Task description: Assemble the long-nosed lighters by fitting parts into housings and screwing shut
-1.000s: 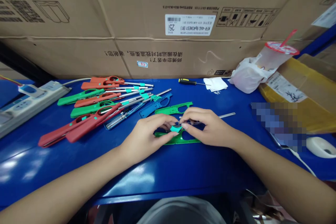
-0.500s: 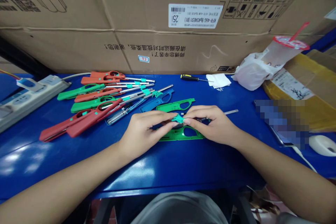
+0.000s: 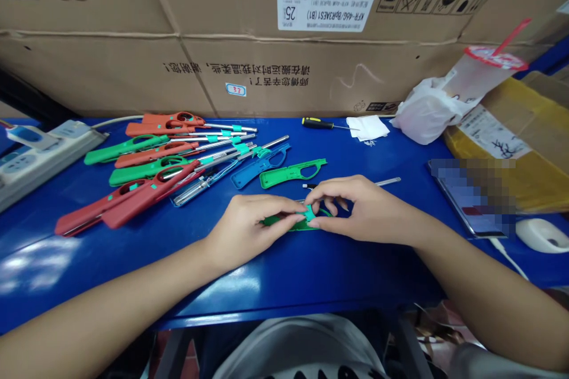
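Observation:
My left hand [image 3: 253, 226] and my right hand [image 3: 362, 211] meet over the table, both pinching a small teal plastic piece [image 3: 309, 213] between thumb and fingertips. Under them lies a green lighter handle half [image 3: 291, 225], partly covered by my fingers. From behind my right hand sticks out a thin metal tube [image 3: 389, 181]. Just beyond the hands are another green handle half [image 3: 284, 176], with its hollow inside up, and a blue handle half [image 3: 258, 169]. A small black-and-white part [image 3: 308, 186] lies by my right fingers.
Several red and green long-necked lighters [image 3: 151, 195] are piled at the left, beside a power strip [image 3: 48, 151]. At the back are a screwdriver [image 3: 317, 123] and a white tissue [image 3: 368, 128]. A bagged cup [image 3: 466, 83], yellow-taped parcel [image 3: 502, 154], phone [image 3: 473, 198] and white mouse [image 3: 540, 235] occupy the right.
Both hands have brought the teal piece slightly lower, over the green handle half. The piece is turned differently, and my right fingers are more spread. The view has shifted a little.

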The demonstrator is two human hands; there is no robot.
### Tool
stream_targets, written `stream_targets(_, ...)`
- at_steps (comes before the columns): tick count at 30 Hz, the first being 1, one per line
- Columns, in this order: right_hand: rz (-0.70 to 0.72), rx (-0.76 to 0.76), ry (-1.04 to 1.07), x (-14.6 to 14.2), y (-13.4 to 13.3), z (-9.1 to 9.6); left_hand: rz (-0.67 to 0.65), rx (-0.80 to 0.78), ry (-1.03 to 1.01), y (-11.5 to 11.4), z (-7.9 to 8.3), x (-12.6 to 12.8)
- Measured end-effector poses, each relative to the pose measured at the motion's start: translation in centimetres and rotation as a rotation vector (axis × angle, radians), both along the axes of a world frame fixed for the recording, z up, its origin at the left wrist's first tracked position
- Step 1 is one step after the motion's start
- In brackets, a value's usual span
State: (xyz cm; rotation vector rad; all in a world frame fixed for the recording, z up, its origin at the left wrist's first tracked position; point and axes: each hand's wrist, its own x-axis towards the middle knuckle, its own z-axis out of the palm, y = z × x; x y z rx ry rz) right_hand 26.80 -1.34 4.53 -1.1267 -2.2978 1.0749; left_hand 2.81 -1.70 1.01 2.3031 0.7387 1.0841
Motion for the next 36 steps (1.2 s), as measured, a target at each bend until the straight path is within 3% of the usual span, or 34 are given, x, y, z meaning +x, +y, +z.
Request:
stream_targets(7, 0.004, 0.063, -0.106, 0.4, 0.3, 0.2, -0.118, 0.1, 0.3, 1.1, 1.0, -1.3)
stream_targets(13, 0.057, 0.051, -0.206, 0.6, 0.4, -0.1, -0.153, 0.057, 0.389, 1.1, 0.4, -1.4)
stream_targets(28, 0.004, 0.047, -0.221, 0.5, 0.5, -0.6, -0.176, -0.025, 0.393, 1.0, 0.0, -1.5)
stream_targets(36, 0.085, 0.109, -0.276, 0.2, 0.3, -1.4, -0.201, 0.02, 0.429, 1.0, -0.1, -1.6)
